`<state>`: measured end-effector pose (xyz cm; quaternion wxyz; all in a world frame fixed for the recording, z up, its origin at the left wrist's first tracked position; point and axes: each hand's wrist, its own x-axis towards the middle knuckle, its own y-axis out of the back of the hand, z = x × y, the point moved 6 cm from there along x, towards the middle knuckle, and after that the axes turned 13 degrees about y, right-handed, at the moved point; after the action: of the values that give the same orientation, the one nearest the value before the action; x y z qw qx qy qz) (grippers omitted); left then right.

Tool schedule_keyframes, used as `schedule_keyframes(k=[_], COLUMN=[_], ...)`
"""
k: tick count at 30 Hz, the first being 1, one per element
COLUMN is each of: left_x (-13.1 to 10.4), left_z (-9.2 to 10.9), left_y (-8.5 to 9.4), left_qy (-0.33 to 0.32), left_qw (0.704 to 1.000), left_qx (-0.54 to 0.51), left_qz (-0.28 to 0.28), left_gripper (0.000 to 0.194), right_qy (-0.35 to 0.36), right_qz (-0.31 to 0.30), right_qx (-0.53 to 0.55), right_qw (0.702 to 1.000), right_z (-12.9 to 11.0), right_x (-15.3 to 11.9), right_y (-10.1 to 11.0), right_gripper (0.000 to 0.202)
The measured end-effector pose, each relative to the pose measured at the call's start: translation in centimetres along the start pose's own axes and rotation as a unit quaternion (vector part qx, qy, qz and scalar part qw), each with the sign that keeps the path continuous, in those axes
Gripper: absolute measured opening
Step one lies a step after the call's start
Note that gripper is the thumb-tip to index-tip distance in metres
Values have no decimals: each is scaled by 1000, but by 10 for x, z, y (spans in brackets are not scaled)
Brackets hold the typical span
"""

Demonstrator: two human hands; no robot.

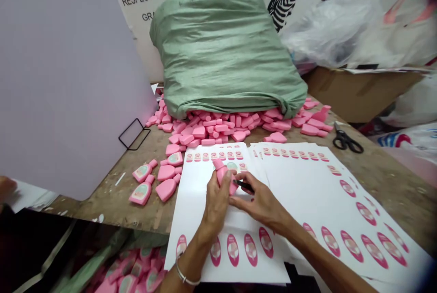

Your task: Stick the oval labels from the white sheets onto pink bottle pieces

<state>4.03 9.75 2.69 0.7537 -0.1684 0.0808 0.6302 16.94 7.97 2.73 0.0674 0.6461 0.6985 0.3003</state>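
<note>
My left hand (pixel 217 195) is wrapped round a small pink bottle (pixel 220 169), its neck pointing up and left. My right hand (pixel 257 199) pinches a thin black tool (pixel 245 186), whose tip touches the bottle's side or is very near it. Both hands are above a white sticker sheet (pixel 191 184) with rows of small labels and pink ovals. A second stack of sticker sheets (pixel 300 184) lies to the right. Left of the sheets lie several pink bottles, some with a pale label (pixel 141 191) and some plain (pixel 166 189).
A green sack (pixel 225 47) stands behind a heap of pink bottles (pixel 218 129). Black scissors (pixel 347 142) lie at the right. A large pale board (pixel 68 65) and a black wire stand (pixel 134 134) are at the left. Labelled bottles (pixel 136 270) fill a bag below the table edge.
</note>
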Motion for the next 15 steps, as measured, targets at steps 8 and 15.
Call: schedule_keyframes(k=[8,15], left_x=[11,20], left_z=[-28,-41], left_y=[11,2], left_qy=[83,91], left_qw=[996,995], left_qx=[-27,8], left_qz=[-11,-47], left_gripper=[37,47], right_qy=[86,123], right_qz=[8,-7], right_qx=[-299,-331], right_qw=[950,936], right_z=[43,45], right_x=[18,13], right_y=[17,4], right_gripper=[15,15])
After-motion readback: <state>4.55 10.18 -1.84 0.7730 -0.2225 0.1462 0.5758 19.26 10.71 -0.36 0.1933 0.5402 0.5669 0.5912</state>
